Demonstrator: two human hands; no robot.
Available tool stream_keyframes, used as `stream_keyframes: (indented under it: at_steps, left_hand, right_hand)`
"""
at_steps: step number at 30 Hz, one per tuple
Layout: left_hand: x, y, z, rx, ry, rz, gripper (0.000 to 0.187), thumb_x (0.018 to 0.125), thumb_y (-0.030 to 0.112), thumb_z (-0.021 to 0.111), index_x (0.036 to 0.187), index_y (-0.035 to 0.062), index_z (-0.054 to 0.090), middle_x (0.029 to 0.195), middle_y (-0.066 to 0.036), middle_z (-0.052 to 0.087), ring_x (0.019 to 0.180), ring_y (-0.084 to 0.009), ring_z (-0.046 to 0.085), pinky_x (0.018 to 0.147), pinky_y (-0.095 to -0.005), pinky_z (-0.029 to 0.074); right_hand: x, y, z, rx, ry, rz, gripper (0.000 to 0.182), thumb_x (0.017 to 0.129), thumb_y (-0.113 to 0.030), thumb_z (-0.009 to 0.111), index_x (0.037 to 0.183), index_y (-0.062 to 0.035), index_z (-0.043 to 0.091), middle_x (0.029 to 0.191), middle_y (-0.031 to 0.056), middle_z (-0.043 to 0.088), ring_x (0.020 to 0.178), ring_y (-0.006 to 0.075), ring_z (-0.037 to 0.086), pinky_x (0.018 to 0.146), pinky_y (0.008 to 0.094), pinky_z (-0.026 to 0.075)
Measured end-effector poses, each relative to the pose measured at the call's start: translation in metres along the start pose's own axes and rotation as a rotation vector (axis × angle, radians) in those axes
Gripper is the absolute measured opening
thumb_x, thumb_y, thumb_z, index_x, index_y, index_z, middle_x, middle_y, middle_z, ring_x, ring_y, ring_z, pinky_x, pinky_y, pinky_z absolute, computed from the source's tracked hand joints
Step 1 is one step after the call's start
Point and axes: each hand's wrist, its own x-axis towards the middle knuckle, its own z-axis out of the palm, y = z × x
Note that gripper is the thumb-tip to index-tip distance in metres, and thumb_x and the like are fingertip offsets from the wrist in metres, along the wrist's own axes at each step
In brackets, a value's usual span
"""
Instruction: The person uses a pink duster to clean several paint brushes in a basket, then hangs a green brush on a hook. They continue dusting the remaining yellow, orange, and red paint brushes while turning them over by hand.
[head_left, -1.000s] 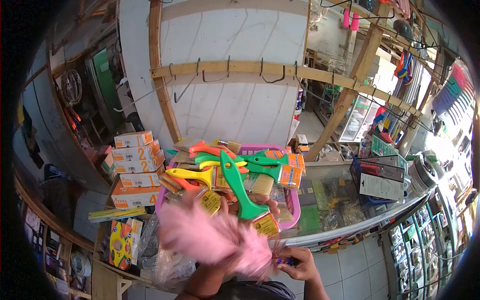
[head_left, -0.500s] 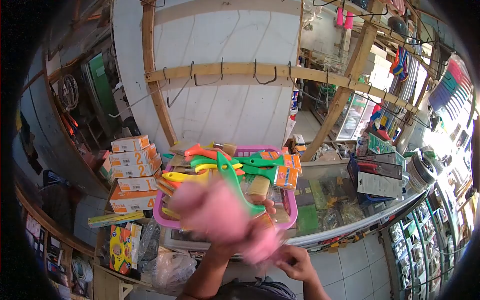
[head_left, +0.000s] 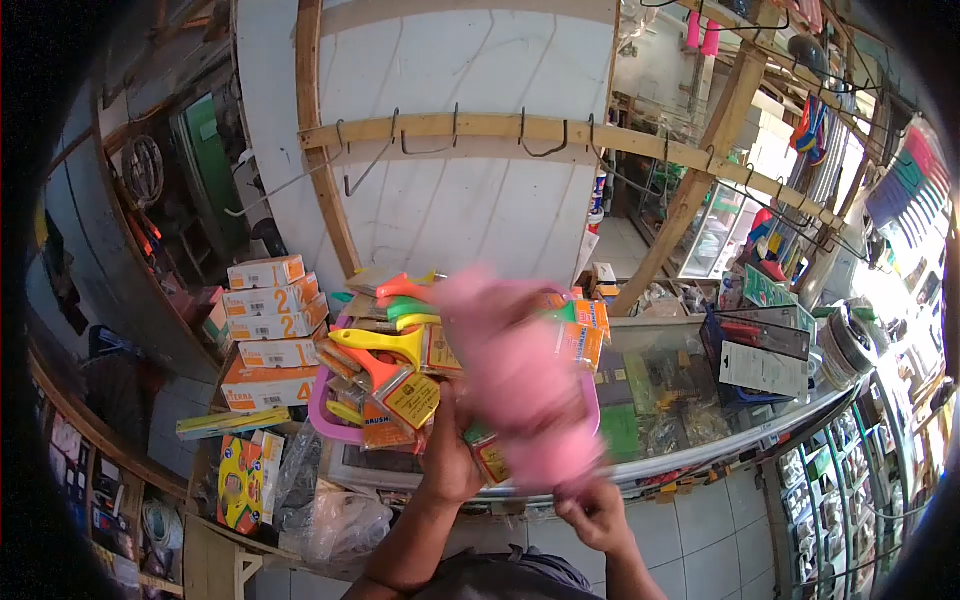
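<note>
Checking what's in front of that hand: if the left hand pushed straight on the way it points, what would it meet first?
The left hand points up toward the pink basket, so it would probably meet the packaged paintbrushes first. The blurred pink duster hides part of the line, so depth is uncertain.

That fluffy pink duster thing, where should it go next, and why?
Probably one more sweep to the left. The pink duster, gripped by the right hand, blurs over the right half of the pink basket, while the yellow and orange brushes on the left lie uncovered. The left hand steadies the basket's front edge.
</note>
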Motion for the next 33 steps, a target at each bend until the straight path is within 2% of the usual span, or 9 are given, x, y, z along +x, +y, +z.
stream_keyframes:
  at_steps: [7, 10, 13, 16, 22, 24, 28, 29, 33]
  left_hand:
    - [-0.006, -0.011, -0.018, -0.398, -0.009, -0.019, 0.069, 0.102, 0.058, 0.035, 0.141, 0.0018, 0.042, 0.133, -0.012, 0.057, 0.111, -0.0253, 0.063, 0.09, -0.0376, 0.055]
    - [-0.006, -0.002, 0.006, 0.033, 0.064, 0.056, 0.079, 0.1, 0.063, 0.03, 0.14, -0.0031, 0.043, 0.134, -0.022, 0.053, 0.117, -0.0364, 0.059, 0.102, -0.051, 0.047]
    - [0.004, -0.011, -0.009, -0.453, -0.106, -0.005, 0.078, 0.1, 0.063, 0.03, 0.141, -0.0026, 0.041, 0.136, -0.022, 0.052, 0.121, -0.0369, 0.057, 0.104, -0.051, 0.046]
    - [-0.006, 0.0, -0.003, -0.262, 0.292, -0.079, 0.071, 0.102, 0.059, 0.031, 0.142, 0.0011, 0.042, 0.134, -0.021, 0.054, 0.125, -0.0342, 0.053, 0.108, -0.0482, 0.042]
    - [-0.001, 0.025, 0.003, 0.267, -0.083, 0.152, 0.067, 0.102, 0.05, 0.041, 0.142, -0.0041, 0.036, 0.134, -0.017, 0.054, 0.119, -0.0246, 0.057, 0.099, -0.0412, 0.05]
    - [-0.004, 0.008, 0.001, -0.528, 0.092, 0.011, 0.061, 0.102, 0.038, 0.05, 0.141, -0.0053, 0.036, 0.133, -0.019, 0.054, 0.122, -0.0254, 0.055, 0.1, -0.0415, 0.049]
    - [0.002, 0.015, 0.01, 0.387, -0.028, 0.169, 0.061, 0.103, 0.045, 0.045, 0.141, -0.0032, 0.038, 0.134, -0.018, 0.054, 0.121, -0.0288, 0.056, 0.102, -0.0429, 0.048]
    - [0.01, 0.008, -0.014, -0.425, -0.151, 0.004, 0.064, 0.1, 0.048, 0.051, 0.137, -0.0033, 0.042, 0.132, -0.021, 0.053, 0.116, -0.0306, 0.057, 0.099, -0.0474, 0.049]
    - [-0.005, 0.01, 0.005, -0.359, 0.175, 0.011, 0.07, 0.099, 0.057, 0.043, 0.14, 0.0009, 0.044, 0.134, -0.018, 0.054, 0.123, -0.0268, 0.054, 0.103, -0.0474, 0.046]
  right_hand:
    - [0.002, -0.008, 0.001, 0.138, 0.057, 0.049, 0.027, 0.089, -0.021, 0.073, 0.105, -0.0009, 0.067, 0.081, 0.0104, 0.067, 0.071, 0.0192, 0.064, 0.066, 0.031, 0.05]
    - [0.012, -0.031, 0.0, -0.024, -0.087, -0.109, 0.024, 0.091, -0.021, 0.07, 0.104, -0.0015, 0.067, 0.078, 0.0099, 0.066, 0.07, 0.0169, 0.061, 0.065, 0.0317, 0.049]
    - [0.008, -0.028, 0.001, 0.036, -0.021, -0.072, 0.023, 0.091, -0.021, 0.07, 0.102, -0.0009, 0.066, 0.081, 0.0118, 0.067, 0.074, 0.0205, 0.064, 0.07, 0.0344, 0.051]
    - [0.004, -0.009, 0.001, 0.102, 0.106, 0.145, 0.027, 0.089, -0.022, 0.072, 0.104, 0.0, 0.065, 0.086, 0.013, 0.069, 0.079, 0.0255, 0.067, 0.074, 0.0345, 0.052]
    - [0.011, -0.022, -0.001, 0.053, -0.026, -0.051, 0.026, 0.092, -0.023, 0.068, 0.107, -0.0017, 0.064, 0.082, 0.0128, 0.067, 0.073, 0.0217, 0.065, 0.068, 0.0336, 0.051]
    - [0.008, -0.014, 0.005, 0.163, 0.057, 0.114, 0.025, 0.092, -0.022, 0.068, 0.106, -0.0014, 0.065, 0.085, 0.0129, 0.068, 0.072, 0.0239, 0.066, 0.07, 0.0342, 0.052]
    - [0.016, -0.04, 0.012, -0.052, -0.092, -0.189, 0.022, 0.095, -0.021, 0.062, 0.094, 0.0011, 0.06, 0.073, 0.0033, 0.058, 0.063, 0.0133, 0.052, 0.059, 0.0271, 0.042]
    - [0.014, -0.033, 0.012, 0.006, -0.056, -0.117, 0.022, 0.095, -0.021, 0.064, 0.098, 0.0009, 0.061, 0.077, 0.0064, 0.061, 0.068, 0.0168, 0.057, 0.064, 0.0296, 0.045]
    - [0.002, -0.012, 0.009, 0.096, -0.06, 0.093, 0.027, 0.094, -0.022, 0.065, 0.108, 0.001, 0.062, 0.084, 0.0138, 0.066, 0.077, 0.0235, 0.065, 0.072, 0.0354, 0.051]
